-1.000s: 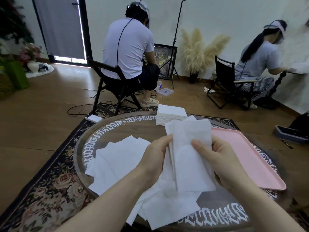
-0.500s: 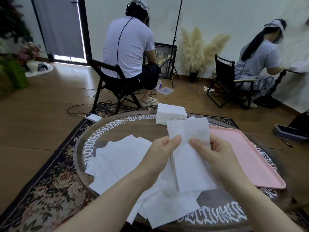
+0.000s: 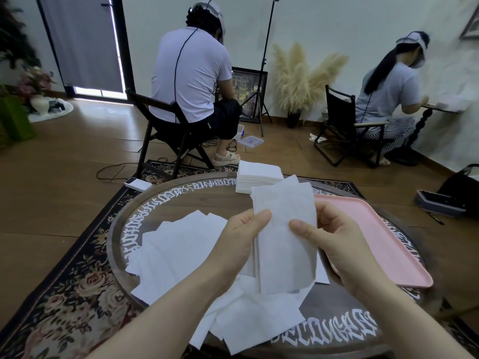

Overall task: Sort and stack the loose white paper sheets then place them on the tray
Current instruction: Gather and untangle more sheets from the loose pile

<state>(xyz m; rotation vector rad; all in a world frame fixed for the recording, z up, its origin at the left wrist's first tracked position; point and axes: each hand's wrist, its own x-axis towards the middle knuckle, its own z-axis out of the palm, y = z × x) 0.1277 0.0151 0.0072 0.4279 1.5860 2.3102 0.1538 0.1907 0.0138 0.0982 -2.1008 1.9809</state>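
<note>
Both hands [image 3: 239,239] [image 3: 334,242] pinch, in a narrow grip, seemingly several upright sheets [image 3: 285,229], long axis vertical.

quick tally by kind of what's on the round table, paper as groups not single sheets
pink tray: 1
neat stack of white sheets: 1
loose pile of white sheets: 1
bunch of sheets held above the table by left hand and right hand: 1
total: 4
</note>
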